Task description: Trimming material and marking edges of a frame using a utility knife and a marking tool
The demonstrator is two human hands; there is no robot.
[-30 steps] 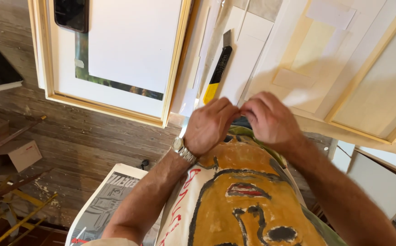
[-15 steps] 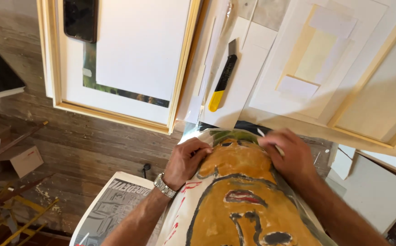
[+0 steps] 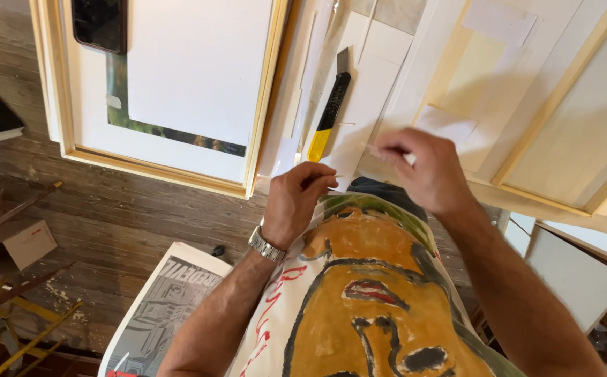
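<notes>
Both hands had lifted off the painted sheet (image 3: 359,293).
Left hand (image 3: 300,202) curled, fingertips pinched; right hand (image 3: 422,171) pinched a small pale strip (image 3: 373,148).

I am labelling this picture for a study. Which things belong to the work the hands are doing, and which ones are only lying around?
In the work:
- left hand, resting on the top edge of the painting
- right hand, pinching a small pale strip, perhaps tape

Lying about:
- yellow and black utility knife
- wooden frame
- black phone
- grey printed poster
- cardboard box
</notes>
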